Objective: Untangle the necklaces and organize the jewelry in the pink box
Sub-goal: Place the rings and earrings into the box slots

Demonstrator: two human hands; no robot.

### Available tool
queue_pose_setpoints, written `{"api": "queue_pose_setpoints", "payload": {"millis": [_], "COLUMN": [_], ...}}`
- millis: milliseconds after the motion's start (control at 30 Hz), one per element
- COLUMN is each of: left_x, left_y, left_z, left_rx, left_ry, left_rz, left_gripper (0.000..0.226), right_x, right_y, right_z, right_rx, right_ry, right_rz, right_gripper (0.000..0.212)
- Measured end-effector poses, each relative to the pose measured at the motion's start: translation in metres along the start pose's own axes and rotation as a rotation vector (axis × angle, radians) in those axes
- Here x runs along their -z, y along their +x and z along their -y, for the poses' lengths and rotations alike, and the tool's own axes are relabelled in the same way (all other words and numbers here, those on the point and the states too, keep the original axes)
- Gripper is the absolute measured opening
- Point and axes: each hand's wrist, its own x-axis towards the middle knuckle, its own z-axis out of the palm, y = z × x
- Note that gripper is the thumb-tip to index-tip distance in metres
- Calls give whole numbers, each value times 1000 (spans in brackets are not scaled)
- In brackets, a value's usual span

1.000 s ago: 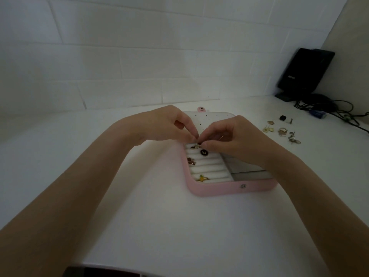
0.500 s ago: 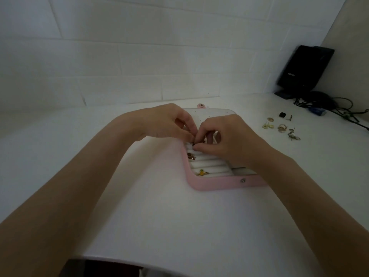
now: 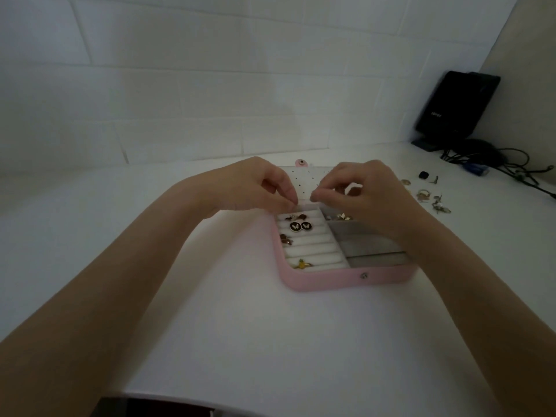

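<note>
The open pink box (image 3: 331,279) lies on the white table, its perforated lid (image 3: 307,183) flat behind it. White ring rolls hold two black round earrings (image 3: 301,226), brown pieces (image 3: 285,239) and a yellow piece (image 3: 302,264). Gold pieces (image 3: 340,217) lie in the far grey compartment. My left hand (image 3: 255,188) and my right hand (image 3: 370,194) hover over the box's far edge, thumbs and forefingers pinched, fingertips a small gap apart. Nothing shows between the fingers. My right hand hides part of the grey compartments.
Loose jewelry (image 3: 427,195) is scattered on the table right of the box. A black device (image 3: 457,106) and cables (image 3: 496,164) stand in the far right corner. A tiled wall runs behind. The table's near edge (image 3: 168,398) is at the bottom.
Both hands have lifted off the ring rolls and moved apart toward the lid. The two black earrings, covered before, are in sight in the second roll.
</note>
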Motion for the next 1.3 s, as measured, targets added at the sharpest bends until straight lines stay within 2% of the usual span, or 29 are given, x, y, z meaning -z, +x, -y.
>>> {"api": "queue_pose_setpoints", "payload": {"millis": [167,300,500,700,900,1067,1200,1300], "left_x": [-8,-10,-8,0,-4,-7,-14,-26], "left_y": [-1,1,0,1,4,20,49,68], "left_z": [-4,-3,-2,3,5,-16,-39,-49], "left_rx": [-27,-24,-49,-29,-73,-128,-143,-174], "left_ry": [45,102,102,-23,8,-19,92,172], "left_rz": [41,46,82,19,29,-99,-29,66], "left_gripper": [7,10,8,5,16,12,13,13], "right_x": [-2,-6,-13,-10,-12,2,30,55], "right_y": [-5,-4,-2,-4,-3,3,13,16], "right_z": [-4,-4,-5,-4,-4,-7,-26,-58], "right_rx": [-61,-45,-65,-73,-56,-106,-184,-340], "right_ry": [15,40,-72,-8,-59,64,-152,-321], "right_rz": [116,123,106,68,142,-57,-166,-233], "right_gripper": [5,12,7,7,8,7,10,18]}}
